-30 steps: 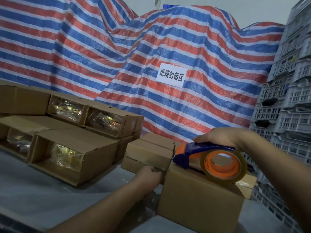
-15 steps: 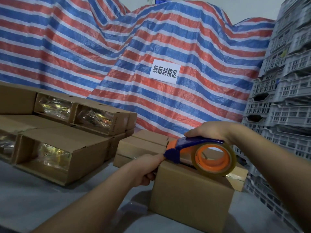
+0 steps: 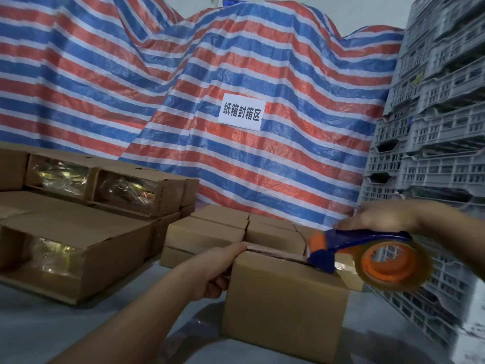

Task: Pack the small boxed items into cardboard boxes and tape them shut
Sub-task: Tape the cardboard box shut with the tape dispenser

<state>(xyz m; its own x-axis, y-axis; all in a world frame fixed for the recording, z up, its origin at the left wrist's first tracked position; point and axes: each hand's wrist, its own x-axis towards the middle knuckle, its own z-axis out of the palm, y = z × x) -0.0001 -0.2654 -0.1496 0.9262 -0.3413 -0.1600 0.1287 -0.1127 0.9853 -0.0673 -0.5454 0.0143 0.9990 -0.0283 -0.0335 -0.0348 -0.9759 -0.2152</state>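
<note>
Left hand (image 3: 214,269) grips the box (image 3: 283,308) at its near top corner | right hand (image 3: 385,216) clutches the dispenser (image 3: 367,253), nose down on the box's top seam | box sits on the counter (image 3: 52,327), sealed boxes (image 3: 210,232) just behind, tarp (image 3: 236,74) beyond

Striped red-blue-white tarp (image 3: 131,74) draped behind bench (image 3: 39,324). White paper sign (image 3: 241,114) stuck on tarp. Grey plastic crates (image 3: 441,122) stacked at right.
</note>
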